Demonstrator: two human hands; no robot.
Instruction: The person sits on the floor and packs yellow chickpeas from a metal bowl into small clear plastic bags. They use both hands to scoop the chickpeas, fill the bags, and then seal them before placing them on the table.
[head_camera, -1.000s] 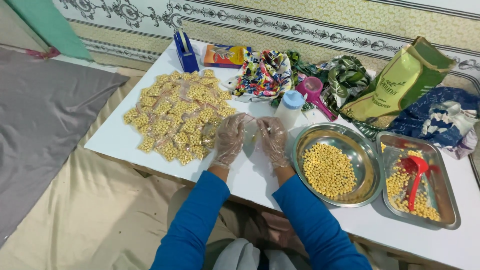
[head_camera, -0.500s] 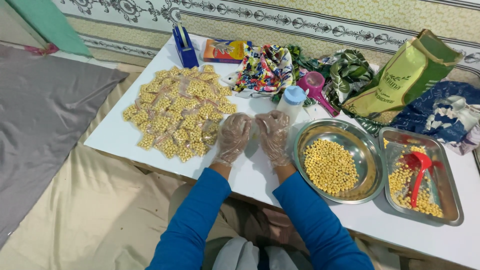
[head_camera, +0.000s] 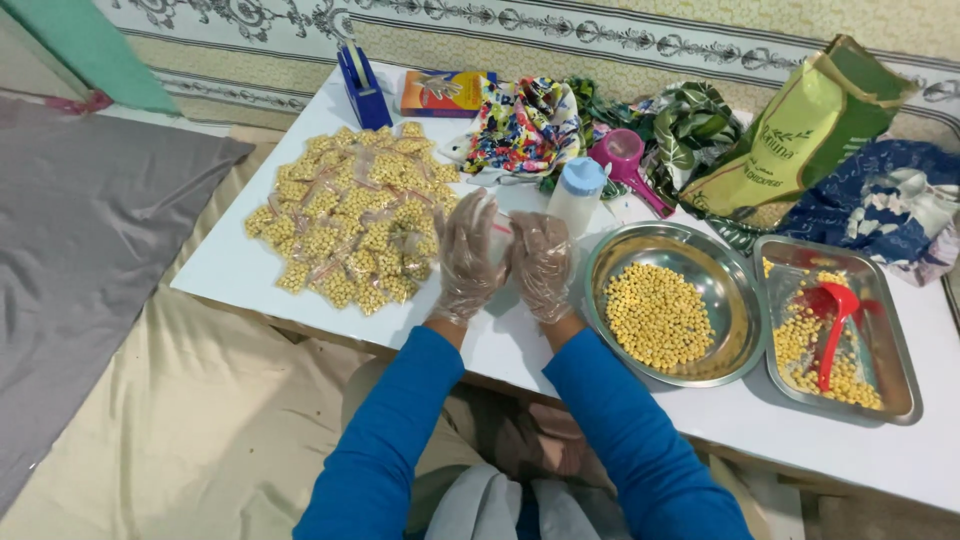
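Observation:
Both my hands wear thin clear plastic gloves and blue sleeves. My left hand (head_camera: 468, 255) and my right hand (head_camera: 541, 262) are held close together above the white table (head_camera: 230, 275), pinching a small clear bag (head_camera: 497, 222) between their fingertips. The bag looks empty, though the fingers hide most of it. Left of my hands lies a wide pile of small filled packets of yellow peas (head_camera: 350, 225). To the right stands a round steel bowl (head_camera: 737, 295) holding loose yellow peas.
A rectangular steel tray (head_camera: 897, 345) with peas and a red scoop (head_camera: 836, 318) sits far right. Behind are a white bottle with a blue cap (head_camera: 578, 195), a pink cup (head_camera: 622, 158), a green sack (head_camera: 800, 140), patterned cloths (head_camera: 525, 125), a blue tape dispenser (head_camera: 362, 90) and a grey mat (head_camera: 90, 230).
A filled packet that was by my left hand is gone from it. Both hands have come together, now around a small clear bag.

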